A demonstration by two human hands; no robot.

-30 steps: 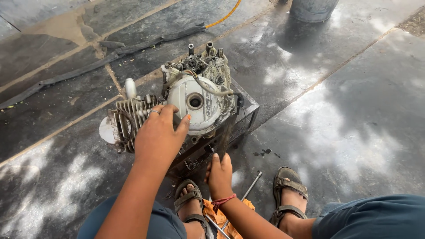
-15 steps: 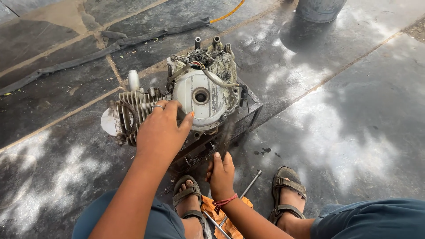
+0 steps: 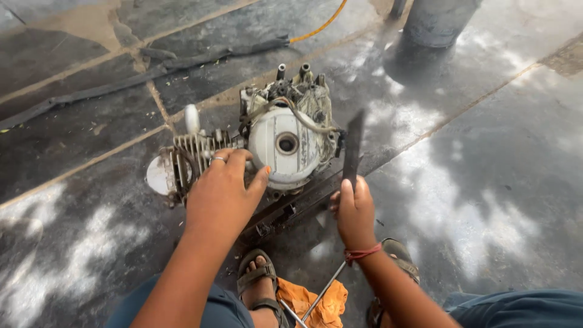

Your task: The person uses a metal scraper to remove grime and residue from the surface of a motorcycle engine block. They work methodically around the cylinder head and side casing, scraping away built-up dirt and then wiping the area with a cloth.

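My left hand [image 3: 223, 193] lies spread, fingers loosely curled, on the engine [image 3: 267, 149] at its finned end, steadying it on the black stand [image 3: 303, 203] just ahead of my knees. My right hand [image 3: 354, 209] is closed round a dark flat bar [image 3: 353, 149], held upright (long axis nearly vertical), just right of the round cover. A moment ago that hand was low by my sandal, with no bar raised.

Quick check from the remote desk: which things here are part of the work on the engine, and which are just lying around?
In use:
left hand resting on the engine
right hand holding a flat dark tool upright

Lying about:
orange rag
metal rod
black hose
yellow cable
grey pillar base
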